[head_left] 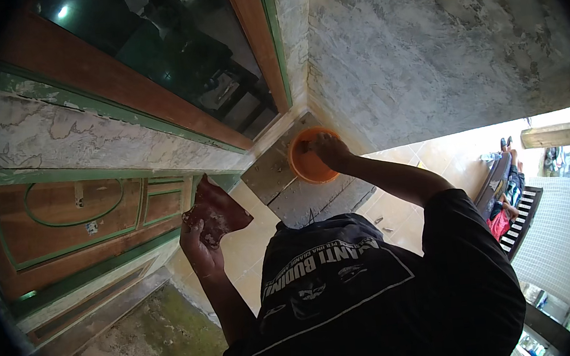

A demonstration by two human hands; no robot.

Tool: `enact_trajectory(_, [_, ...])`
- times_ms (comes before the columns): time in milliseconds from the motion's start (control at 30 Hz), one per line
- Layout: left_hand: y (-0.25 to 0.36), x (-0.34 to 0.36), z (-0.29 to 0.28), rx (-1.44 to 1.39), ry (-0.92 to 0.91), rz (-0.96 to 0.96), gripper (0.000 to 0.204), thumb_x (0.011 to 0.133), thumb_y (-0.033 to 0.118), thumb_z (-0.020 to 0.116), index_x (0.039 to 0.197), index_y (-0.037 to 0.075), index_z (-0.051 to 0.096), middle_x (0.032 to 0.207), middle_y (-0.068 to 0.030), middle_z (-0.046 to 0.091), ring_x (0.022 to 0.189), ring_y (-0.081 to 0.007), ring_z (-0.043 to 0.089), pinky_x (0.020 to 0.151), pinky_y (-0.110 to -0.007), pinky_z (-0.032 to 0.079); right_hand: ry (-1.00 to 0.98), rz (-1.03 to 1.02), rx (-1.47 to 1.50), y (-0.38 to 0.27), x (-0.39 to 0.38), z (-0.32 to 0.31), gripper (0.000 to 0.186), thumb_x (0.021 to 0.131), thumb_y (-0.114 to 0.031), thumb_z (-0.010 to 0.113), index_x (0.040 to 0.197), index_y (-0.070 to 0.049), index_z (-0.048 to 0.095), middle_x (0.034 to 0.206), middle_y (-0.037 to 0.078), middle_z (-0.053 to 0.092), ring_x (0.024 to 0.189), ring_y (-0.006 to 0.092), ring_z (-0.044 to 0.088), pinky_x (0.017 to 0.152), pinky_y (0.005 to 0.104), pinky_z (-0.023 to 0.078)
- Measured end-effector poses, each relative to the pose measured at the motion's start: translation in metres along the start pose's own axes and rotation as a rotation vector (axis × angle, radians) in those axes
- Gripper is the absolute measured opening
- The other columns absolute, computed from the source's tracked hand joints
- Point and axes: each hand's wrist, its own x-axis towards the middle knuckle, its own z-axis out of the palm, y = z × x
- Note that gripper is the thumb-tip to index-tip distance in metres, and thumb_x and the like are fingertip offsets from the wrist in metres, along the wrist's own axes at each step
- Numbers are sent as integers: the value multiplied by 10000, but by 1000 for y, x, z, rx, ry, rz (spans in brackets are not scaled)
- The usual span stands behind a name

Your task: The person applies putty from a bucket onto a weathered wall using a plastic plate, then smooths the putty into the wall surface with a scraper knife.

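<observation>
Left hand [200, 244] grips a flat reddish-brown board [215, 211], roughly diamond-shaped, smeared w/ pale grey plaster; fingers wrap its lower corner, thumb side hidden behind the board, so the rest of it sticks up and right above the fist. Right hand [329, 150] reaches forward into a round orange bucket [310, 165], smooth plastic, sitting on a grey, rough plank [300, 194] laid at the foot of the wall corner. Fingers dip inside over the bucket's upper rim; can't tell if they're curled on sthg or loose, too small and dark. Wall [437, 46] is coarse grey plaster w/ trowel marks and patches. Left side: brown wood door [69, 219] w/ green trim and a dark glass window [169, 45] in a wood frame. Black printed T-shirt [351, 295] blocks the lower middle of view. Far right, a person [505, 215] on a slatted bench, mostly cut off.
</observation>
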Motion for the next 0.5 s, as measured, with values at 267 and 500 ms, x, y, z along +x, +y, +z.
enact_trajectory(267, [-2,7,10,-8,-36,-12,295,787,60,503,1070,-20,527,947,-104,609,815,-187,627,713,-295,536,-289,316,-102,-8,-10,-1,113,826,-163,565,915,-125,623,840,110,632,768,242,657,613,336,547])
enact_trajectory(500, [-1,11,4,-7,-16,8,275,788,62,503,1048,-20,544,937,-104,617,812,-184,630,720,-295,534,-518,452,161,-15,-6,-28,173,790,-196,597,887,-78,679,815,130,672,799,278,679,672,391,555])
